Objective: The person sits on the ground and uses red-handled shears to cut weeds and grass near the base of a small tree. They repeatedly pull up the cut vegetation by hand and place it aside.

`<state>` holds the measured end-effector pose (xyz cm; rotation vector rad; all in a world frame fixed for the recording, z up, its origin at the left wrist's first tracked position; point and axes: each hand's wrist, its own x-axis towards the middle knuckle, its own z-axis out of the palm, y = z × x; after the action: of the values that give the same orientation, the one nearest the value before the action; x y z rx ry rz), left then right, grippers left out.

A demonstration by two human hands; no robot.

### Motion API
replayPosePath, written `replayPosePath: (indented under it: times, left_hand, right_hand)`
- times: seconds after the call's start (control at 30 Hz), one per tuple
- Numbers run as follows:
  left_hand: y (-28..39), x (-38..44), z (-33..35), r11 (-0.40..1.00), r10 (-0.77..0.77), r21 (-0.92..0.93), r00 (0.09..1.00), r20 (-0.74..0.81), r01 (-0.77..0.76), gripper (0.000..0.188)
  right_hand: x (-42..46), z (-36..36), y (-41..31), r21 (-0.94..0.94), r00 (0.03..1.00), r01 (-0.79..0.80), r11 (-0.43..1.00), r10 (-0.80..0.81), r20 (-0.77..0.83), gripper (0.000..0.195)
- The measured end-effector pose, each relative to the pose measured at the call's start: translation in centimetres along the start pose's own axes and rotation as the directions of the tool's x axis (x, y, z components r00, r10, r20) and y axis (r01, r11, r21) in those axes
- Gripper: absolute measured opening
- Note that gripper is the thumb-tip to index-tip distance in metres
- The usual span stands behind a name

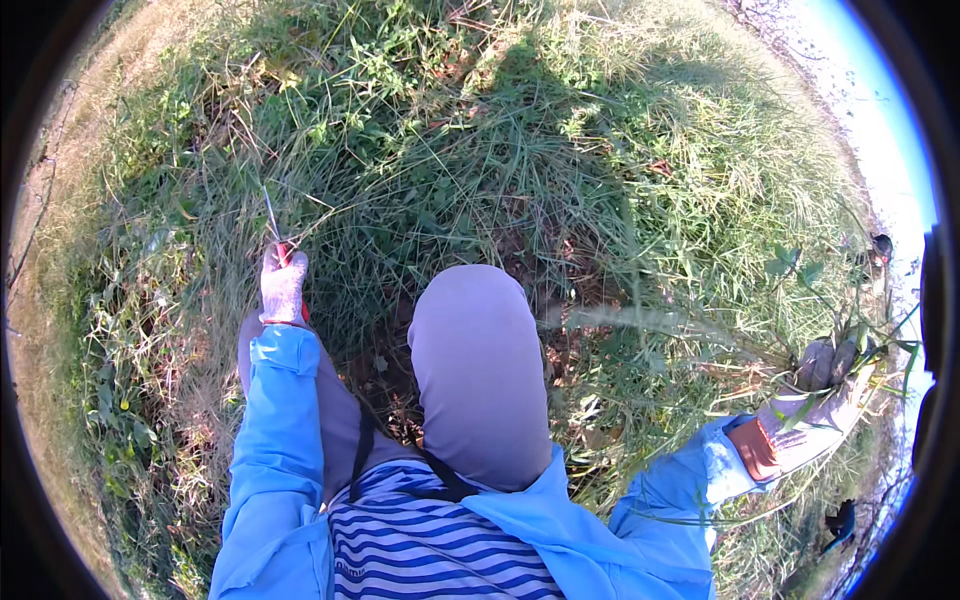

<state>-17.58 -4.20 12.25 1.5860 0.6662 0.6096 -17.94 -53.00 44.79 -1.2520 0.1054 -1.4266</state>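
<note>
My left hand, in a pale knit glove, is closed around the red handle of a bladed hand tool. Its narrow metal blade points away from me over the grass; the tool's full shape is unclear. Out to the right, my right hand, also gloved, grips a bunch of pulled or cut grass with leafy stems. Some of its stalks are blurred and stretch back towards my knee. Tall green grass lies thickly in front of me.
My bent knee rises in the middle, above a patch of brown soil and dry litter. Broad-leaved weeds grow at the left. Small dark shapes, too small to identify, sit near the right rim.
</note>
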Motion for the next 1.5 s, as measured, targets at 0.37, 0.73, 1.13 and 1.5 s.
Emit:
replayPosePath:
  times: [0.37,0.73,1.13,1.5]
  left_hand:
    - [4.2,-4.7,2.0,0.96,-0.074,-0.262,0.993,0.092,0.096,0.019]
    - [11.7,-10.0,-5.6,0.905,0.046,-0.414,0.99,-0.131,-0.097,0.04]
    - [23.0,-8.0,-4.5,0.725,0.336,-0.666,0.934,0.122,-0.174,0.038]
    - [21.7,-5.9,3.9,0.767,0.296,-0.63,0.803,0.517,0.123,0.05]
  right_hand:
    - [3.3,9.1,-1.6,0.329,0.924,0.031,0.944,-0.153,0.351,0.019]
    - [-4.5,26.3,-2.3,0.542,0.573,-0.585,0.603,-0.167,0.803,0.019]
    - [-21.8,33.3,-0.5,0.294,0.188,-0.855,0.427,-0.273,0.943,0.018]
    - [-25.2,25.5,4.5,-0.253,-0.256,-0.918,0.305,0.031,0.966,0.02]
